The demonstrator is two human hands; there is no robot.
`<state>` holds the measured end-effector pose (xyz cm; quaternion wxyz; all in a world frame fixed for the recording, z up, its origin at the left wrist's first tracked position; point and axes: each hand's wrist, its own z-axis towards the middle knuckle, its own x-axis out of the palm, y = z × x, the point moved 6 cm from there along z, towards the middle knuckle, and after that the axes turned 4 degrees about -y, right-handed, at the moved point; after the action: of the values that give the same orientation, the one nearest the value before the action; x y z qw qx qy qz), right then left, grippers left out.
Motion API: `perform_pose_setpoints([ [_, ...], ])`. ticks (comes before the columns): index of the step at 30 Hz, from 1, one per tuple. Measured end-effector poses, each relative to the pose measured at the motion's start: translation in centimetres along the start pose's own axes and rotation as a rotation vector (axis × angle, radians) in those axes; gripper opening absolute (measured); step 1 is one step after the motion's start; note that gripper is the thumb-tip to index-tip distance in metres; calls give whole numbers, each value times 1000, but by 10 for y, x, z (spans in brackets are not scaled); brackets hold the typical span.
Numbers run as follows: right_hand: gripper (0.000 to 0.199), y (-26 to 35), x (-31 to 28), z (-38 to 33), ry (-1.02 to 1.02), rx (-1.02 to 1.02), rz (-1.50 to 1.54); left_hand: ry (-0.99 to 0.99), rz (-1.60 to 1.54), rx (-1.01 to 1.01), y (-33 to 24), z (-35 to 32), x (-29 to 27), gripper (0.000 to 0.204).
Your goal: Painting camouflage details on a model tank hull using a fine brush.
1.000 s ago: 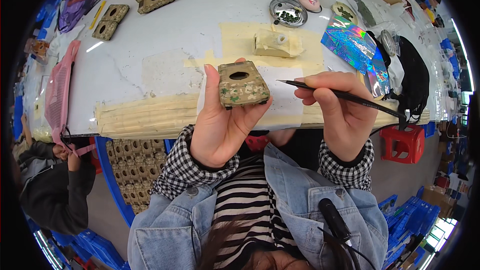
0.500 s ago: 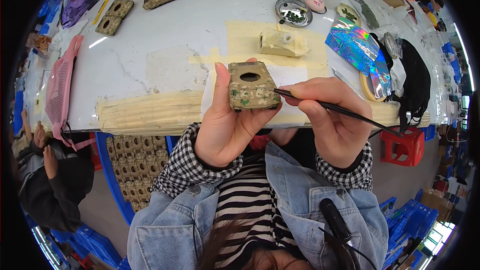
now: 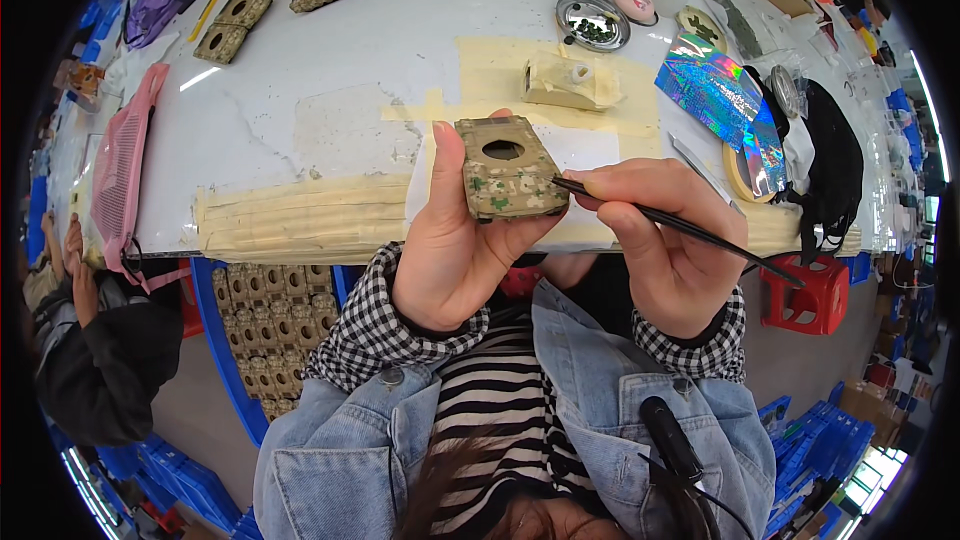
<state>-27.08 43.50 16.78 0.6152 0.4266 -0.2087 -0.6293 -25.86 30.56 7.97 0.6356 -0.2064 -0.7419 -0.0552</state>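
Slim black brush [image 3: 685, 226] and tan camouflage box-shaped shell [image 3: 511, 175], apart a second earlier, met near frame centre. I had the left hand [image 3: 440, 260] curled around the shell, likely steadying it, the right hand [image 3: 690, 260] pinching the brush, presumably for control.

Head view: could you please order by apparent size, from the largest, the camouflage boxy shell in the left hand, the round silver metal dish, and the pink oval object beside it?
1. Camouflage boxy shell
2. Round silver metal dish
3. Pink oval object
Shell seems nearer the camera; true sizes unsure.
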Motion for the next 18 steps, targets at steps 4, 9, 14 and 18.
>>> perform_pose_setpoints([
  [4,16,1,0,0,15,-15,-23,-16,-5,1,0,-1,1,62],
  [9,16,3,0,1,25,-22,-41,-46,-1,3,0,-1,4,62],
  [14,16,5,1,2,44,-47,-80,-29,0,6,0,-2,2,61],
  [18,17,6,1,2,42,-52,-85,-25,-6,6,0,-2,1,62],
])
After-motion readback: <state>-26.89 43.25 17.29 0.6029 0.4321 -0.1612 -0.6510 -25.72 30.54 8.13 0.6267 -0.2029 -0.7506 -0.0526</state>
